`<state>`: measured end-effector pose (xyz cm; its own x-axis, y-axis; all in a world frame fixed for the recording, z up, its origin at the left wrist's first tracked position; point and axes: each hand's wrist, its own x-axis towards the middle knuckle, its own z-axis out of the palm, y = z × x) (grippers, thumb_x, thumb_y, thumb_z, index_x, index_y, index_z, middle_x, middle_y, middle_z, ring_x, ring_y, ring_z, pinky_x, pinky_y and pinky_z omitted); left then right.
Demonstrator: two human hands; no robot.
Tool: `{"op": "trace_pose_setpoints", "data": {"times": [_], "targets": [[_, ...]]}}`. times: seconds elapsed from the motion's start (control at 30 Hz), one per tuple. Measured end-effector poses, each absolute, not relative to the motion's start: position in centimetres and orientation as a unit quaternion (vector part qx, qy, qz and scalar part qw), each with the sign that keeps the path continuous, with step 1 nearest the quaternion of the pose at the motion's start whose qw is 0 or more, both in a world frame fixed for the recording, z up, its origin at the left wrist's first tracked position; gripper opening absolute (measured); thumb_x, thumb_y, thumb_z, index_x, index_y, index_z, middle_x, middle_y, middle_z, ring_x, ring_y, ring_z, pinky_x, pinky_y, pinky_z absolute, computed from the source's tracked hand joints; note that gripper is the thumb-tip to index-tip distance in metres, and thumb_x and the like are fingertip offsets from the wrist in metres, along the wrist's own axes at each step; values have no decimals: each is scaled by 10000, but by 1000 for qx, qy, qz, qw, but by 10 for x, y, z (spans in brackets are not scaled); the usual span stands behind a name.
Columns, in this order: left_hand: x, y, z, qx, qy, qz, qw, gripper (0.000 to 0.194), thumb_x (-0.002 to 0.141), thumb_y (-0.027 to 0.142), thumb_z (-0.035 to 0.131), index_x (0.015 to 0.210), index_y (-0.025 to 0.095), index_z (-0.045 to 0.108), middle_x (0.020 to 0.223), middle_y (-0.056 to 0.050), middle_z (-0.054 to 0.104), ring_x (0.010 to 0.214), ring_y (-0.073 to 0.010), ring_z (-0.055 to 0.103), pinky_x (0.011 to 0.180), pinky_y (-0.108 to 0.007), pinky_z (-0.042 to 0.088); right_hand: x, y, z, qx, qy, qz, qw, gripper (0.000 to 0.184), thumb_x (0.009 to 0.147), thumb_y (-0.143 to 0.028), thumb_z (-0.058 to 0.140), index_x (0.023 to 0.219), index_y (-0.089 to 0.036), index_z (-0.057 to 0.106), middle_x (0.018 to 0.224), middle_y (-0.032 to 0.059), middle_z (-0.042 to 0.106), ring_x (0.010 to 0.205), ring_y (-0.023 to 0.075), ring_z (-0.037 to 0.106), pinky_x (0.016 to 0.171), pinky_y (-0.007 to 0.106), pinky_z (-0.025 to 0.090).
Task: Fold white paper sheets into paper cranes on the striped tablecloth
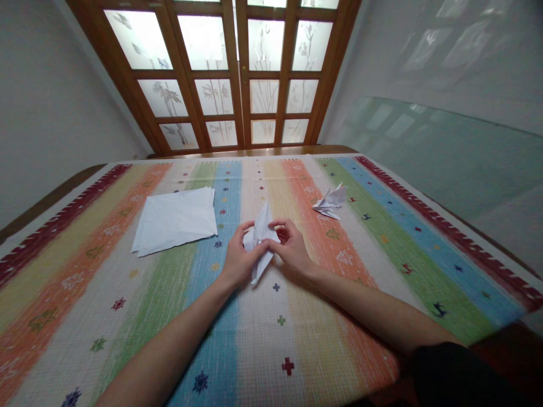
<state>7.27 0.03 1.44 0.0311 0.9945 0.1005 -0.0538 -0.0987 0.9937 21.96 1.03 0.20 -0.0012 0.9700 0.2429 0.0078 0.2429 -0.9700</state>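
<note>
A half-folded white paper piece (262, 230) rests on the striped tablecloth (322, 316) at the table's middle, pointed ends toward the window and toward me. My left hand (237, 260) pinches its left side with thumb and fingers. My right hand (292, 246) grips its right side, fingertips meeting the left hand's at the fold. Both forearms lie on the cloth.
A stack of flat white paper sheets (176, 219) lies to the left of my hands. A finished folded paper figure (331, 202) sits to the right, farther back. Wooden-framed frosted glass doors (241, 73) stand behind the table. A wall runs along the right.
</note>
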Motion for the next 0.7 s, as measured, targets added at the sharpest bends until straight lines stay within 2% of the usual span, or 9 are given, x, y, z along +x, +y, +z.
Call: {"op": "trace_pose_setpoints", "data": {"times": [0.07,0.13,0.23,0.3,0.37,0.43,0.5,0.6,0.7], "targets": [[73,1,13,495,448,533,520,539,685,362,750,1164,159,611,918,-57,700,703,-162,630,635,-266,488,219,11,2,-424,-552,453,556,347,655,-282,747,943,-230,562,903,8,608,760,153,566,706,304,474],[73,2,10,462,431,545,550,505,731,374,704,1177,153,622,800,-31,684,615,-135,587,569,-240,452,219,13,2,-414,-529,466,576,378,637,-283,767,952,-230,564,895,5,614,761,151,579,708,302,486],[71,4,6,445,413,558,565,526,753,357,695,1238,171,608,599,35,589,471,-90,476,473,-204,362,219,16,1,-396,-496,484,603,434,604,-273,797,972,-236,568,930,10,622,783,153,599,729,310,507],[70,4,6,446,405,560,568,550,754,345,703,1268,182,590,543,60,542,425,-76,427,443,-196,318,219,18,0,-386,-489,501,601,454,605,-271,802,996,-238,575,955,16,626,783,152,606,740,316,515],[69,4,6,440,397,559,580,583,740,333,717,1286,188,570,558,58,560,430,-78,444,452,-196,328,220,19,-1,-380,-485,510,600,497,603,-272,812,1043,-242,583,989,25,631,798,154,613,763,325,522],[69,4,8,426,384,553,604,624,705,302,737,1291,194,550,624,39,613,479,-91,508,507,-207,391,222,20,-2,-377,-483,510,604,535,597,-279,825,1075,-245,588,1019,34,640,835,164,624,794,337,525],[70,5,9,413,372,549,624,613,661,258,750,1241,204,562,707,20,656,549,-108,567,582,-230,450,223,20,-3,-376,-486,513,599,488,614,-296,825,1047,-239,605,987,34,659,835,173,631,786,342,526],[71,7,9,411,376,571,603,436,613,202,740,1034,212,626,822,1,682,646,-121,601,628,-231,462,224,20,-4,-369,-506,519,582,357,675,-333,799,975,-238,632,907,21,675,784,171,633,749,339,517],[71,9,7,421,394,603,552,258,593,168,717,842,199,658,819,5,674,718,-123,591,662,-212,446,226,19,-4,-352,-534,491,592,289,717,-352,780,959,-255,655,1079,41,662,869,173,640,799,350,505]]}}
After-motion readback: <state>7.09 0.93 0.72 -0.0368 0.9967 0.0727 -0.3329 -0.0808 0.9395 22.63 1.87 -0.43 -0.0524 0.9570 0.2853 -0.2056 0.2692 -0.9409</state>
